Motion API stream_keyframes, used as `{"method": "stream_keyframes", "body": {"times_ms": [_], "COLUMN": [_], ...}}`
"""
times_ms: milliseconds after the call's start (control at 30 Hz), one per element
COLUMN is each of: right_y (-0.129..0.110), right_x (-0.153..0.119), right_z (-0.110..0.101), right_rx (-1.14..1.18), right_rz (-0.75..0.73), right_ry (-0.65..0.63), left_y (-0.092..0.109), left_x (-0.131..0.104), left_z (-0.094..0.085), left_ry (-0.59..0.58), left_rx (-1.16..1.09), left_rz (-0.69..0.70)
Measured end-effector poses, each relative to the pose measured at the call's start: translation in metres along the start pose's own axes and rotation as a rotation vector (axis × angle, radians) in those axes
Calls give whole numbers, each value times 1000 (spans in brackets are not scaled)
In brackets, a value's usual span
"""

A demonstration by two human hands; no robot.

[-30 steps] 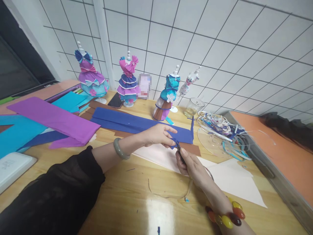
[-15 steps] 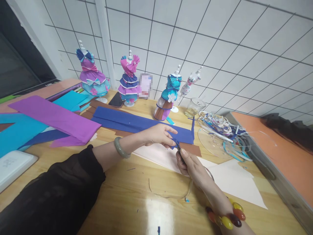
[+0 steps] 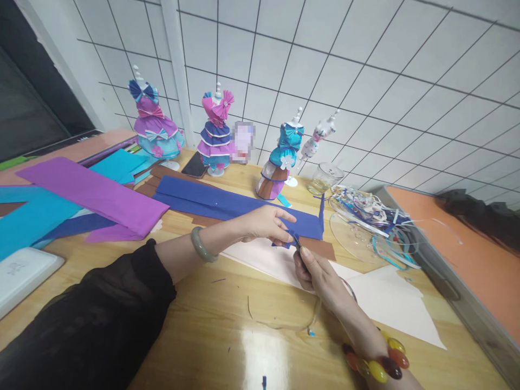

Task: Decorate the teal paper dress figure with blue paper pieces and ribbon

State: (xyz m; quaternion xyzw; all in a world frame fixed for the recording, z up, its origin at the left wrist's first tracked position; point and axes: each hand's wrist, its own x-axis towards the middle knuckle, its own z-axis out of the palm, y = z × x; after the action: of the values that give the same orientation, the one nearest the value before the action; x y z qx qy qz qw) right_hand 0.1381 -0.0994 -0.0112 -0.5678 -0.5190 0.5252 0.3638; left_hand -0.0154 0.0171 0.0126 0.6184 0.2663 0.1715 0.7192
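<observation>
Left hand (image 3: 268, 223) pinching matte blue piece (image 3: 286, 245); right hand (image 3: 317, 272) gripping slim dark tool (image 3: 298, 244).

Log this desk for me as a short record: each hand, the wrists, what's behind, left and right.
Left hand: pinching a small blue piece
Right hand: gripping a dark tool, probably scissors, tip at that piece
Wrists: green bangle left, bead bracelet right
Behind hands: long blue sheet; farther back, three dressed miniature mannequins and a glass cup
Left: purple sheet, white device
Right: tangled scraps
</observation>
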Motion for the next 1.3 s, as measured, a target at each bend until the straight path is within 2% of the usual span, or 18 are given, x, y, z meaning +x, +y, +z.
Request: {"method": "stream_keyframes", "body": {"times_ms": [833,1000,1133,1200,1300], "right_y": [-2,-2,4,9,14], "right_x": [1,0,1,3,8], "right_z": [2,1,-6,-12,-17], "right_rx": [3,47,133,209,293], "right_rz": [-1,33,13,-22,-99], "right_ry": [30,33,26,52,173], "left_y": [-3,-3,-4,-4,-5], "left_x": [3,4,6,6,5], "left_z": [-4,-9,-17,-19,-15], "left_ry": [-1,25,32,38,12], "left_rx": [-89,-140,-184,-208,-236], "left_rz": [-12,10,-29,-37,-46]}}
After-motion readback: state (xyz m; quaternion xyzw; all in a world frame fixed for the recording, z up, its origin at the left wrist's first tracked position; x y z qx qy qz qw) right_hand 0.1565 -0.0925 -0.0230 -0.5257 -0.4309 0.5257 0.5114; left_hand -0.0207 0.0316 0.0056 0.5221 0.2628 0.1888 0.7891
